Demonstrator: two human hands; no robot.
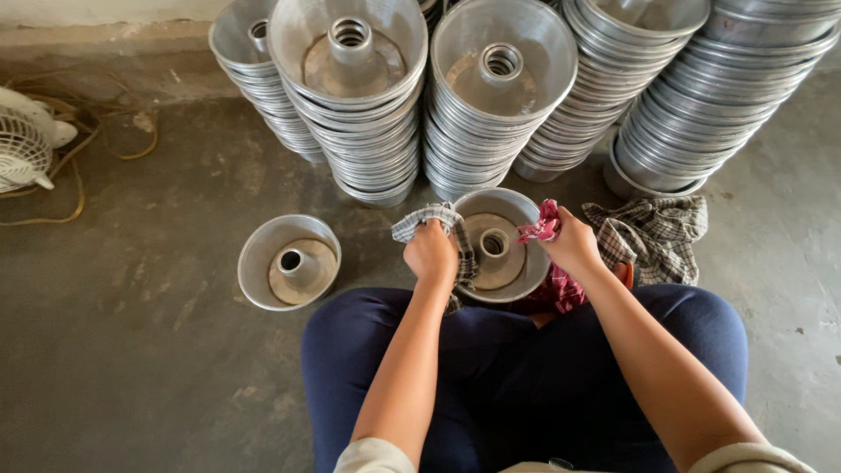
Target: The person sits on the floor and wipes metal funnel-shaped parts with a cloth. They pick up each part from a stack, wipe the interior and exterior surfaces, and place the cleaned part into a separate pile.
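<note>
I sit on the concrete floor (131, 350) with my legs in dark blue trousers (526, 368) spread, and a round metal ring pan (499, 247) with a centre tube rests tilted between my knees, its open side facing up toward me.

My left hand (430, 252) is closed in a fist on a grey checked cloth (429, 216), its grip clamped on the fabric and pressed against the pan's left rim. The cloth drapes over that rim and hangs down past my wrist.

My right hand (574, 245) has its grip pinched shut on a red checked cloth (541, 224) at the pan's right rim; more of the same red cloth shows below the hand, against my thigh.

Just beside my right hand, a second grey checked cloth (657, 235) lies crumpled on the floor.

To my left, apart from the pan I hold, a single ring pan (289, 261) sits flat on the floor, open side up.

Ahead of me stand tall stacks of the same metal pans (499, 105), nested one in another, in a row against the wall; the stacks on the right lean.

At the far left edge a small white fan (24, 140) rests on the floor with a cord (79, 188) looping beside it.
</note>
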